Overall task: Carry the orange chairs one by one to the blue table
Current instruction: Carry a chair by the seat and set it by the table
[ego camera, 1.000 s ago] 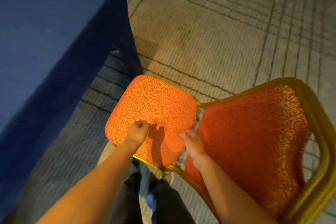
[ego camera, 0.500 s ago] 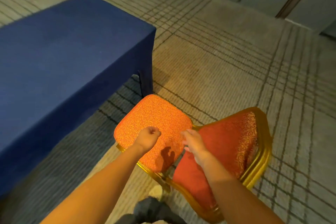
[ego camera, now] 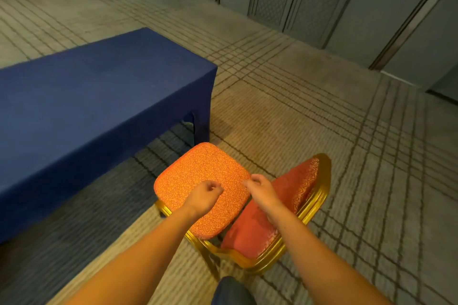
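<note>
Chair: orange-cushioned, gold-framed chair, upright (backrest a deeper red), seat toward table.
Table: long blue-clothed table, corner just beside chair.

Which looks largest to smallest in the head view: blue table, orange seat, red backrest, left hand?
1. blue table
2. orange seat and red backrest: too alike to rank
3. left hand, though nearness to the camera enlarges it

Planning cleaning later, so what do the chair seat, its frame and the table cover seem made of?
Chair seat: padded woven fabric, matte, orange squiggle pattern. Frame: likely metal, glossy gold finish catching light. Table cover: matte blue cloth, hanging in a soft skirt at the corner.
</note>
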### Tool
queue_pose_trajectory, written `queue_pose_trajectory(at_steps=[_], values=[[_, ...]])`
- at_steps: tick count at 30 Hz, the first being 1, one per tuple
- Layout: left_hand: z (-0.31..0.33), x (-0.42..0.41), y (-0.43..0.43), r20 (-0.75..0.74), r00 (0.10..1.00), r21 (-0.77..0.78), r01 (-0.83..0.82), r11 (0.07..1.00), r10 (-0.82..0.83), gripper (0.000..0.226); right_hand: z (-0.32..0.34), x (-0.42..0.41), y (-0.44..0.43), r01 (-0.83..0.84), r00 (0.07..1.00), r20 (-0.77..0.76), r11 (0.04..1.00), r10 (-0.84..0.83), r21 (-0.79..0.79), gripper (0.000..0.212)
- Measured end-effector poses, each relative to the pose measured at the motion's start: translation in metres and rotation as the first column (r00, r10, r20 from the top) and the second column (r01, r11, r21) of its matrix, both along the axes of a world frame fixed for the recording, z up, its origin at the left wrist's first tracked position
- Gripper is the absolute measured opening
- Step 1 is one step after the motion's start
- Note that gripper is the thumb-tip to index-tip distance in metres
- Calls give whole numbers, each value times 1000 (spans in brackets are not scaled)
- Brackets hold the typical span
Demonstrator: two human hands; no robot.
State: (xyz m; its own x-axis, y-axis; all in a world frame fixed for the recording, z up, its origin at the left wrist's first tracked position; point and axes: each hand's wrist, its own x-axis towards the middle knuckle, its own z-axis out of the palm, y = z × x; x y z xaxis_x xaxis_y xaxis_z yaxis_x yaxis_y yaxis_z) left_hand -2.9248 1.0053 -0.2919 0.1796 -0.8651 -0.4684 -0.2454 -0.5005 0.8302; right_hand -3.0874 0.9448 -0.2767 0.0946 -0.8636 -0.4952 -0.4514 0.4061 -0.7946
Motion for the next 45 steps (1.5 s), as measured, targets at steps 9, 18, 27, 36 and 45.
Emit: queue_pose_trajectory(at_steps=[9,18,27,36,45], values=[[8,-57,-16,80,981,-5,-179,984,179,11,7,-52,-54,-264,964,-49,963,261,-48,46],[-18,-143,-37,108,875,122,-483,867,472,15,3,-78,-119,-707,686,-229,707,690,14,50],[-44,-167,-34,159,798,353,-596,722,581,47,-33,-81,-176,-897,265,-395,375,879,233,26],[-68,-155,-48,186,866,554,-483,678,465,44,-68,-76,-213,-852,7,-429,230,903,470,52],[-80,-154,-43,294,906,723,-420,549,306,57,-93,-89,-233,-803,-71,-481,236,874,547,55]])
